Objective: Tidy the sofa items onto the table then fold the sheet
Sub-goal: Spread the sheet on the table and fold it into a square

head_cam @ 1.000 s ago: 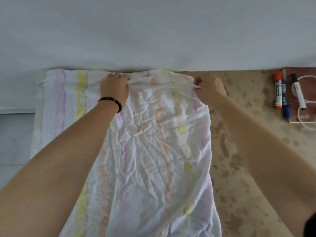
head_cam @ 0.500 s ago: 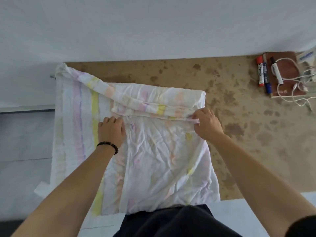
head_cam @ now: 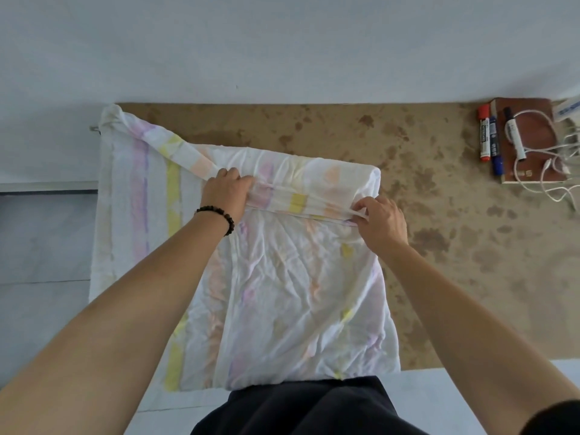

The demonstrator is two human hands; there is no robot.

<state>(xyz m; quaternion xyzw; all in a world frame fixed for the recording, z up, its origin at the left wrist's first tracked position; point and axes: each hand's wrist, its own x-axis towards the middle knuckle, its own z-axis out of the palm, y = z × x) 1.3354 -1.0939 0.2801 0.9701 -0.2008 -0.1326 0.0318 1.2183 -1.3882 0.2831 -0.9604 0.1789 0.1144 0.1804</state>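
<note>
**Both hands on the fold as a striped sheet lies across the desk**

Nearest to us, our dark clothing [head_cam: 298,409] fills the bottom edge of the view, and our two bare forearms reach forward over it. Under them lies the sheet [head_cam: 298,293], white and crumpled with pale yellow, pink and purple stripes. It is spread flat on the brown mottled desk [head_cam: 470,277]. Its near edge laps over the front of the desk and its left side runs past the desk's left edge.

Further out, a layer of the sheet is doubled back toward us in a thick band. Our left hand [head_cam: 227,196], with a dark bead bracelet [head_cam: 219,215] at the wrist, grips the left end of that band, its fingers [head_cam: 233,176] curled over bunched cloth. Our right hand [head_cam: 381,222] holds the right end, its fingers [head_cam: 365,205] pinching the thin folded edge.

Beyond the hands, one corner of the sheet trails up to the desk's far left corner. At the far right, well apart from the sheet, a red marker [head_cam: 484,135] and a blue marker [head_cam: 495,146] lie beside a brown book [head_cam: 533,146]. A third marker [head_cam: 513,133] and a tangled white cable [head_cam: 561,171] rest on the book. A plain pale wall [head_cam: 282,42] rises behind the desk.
</note>
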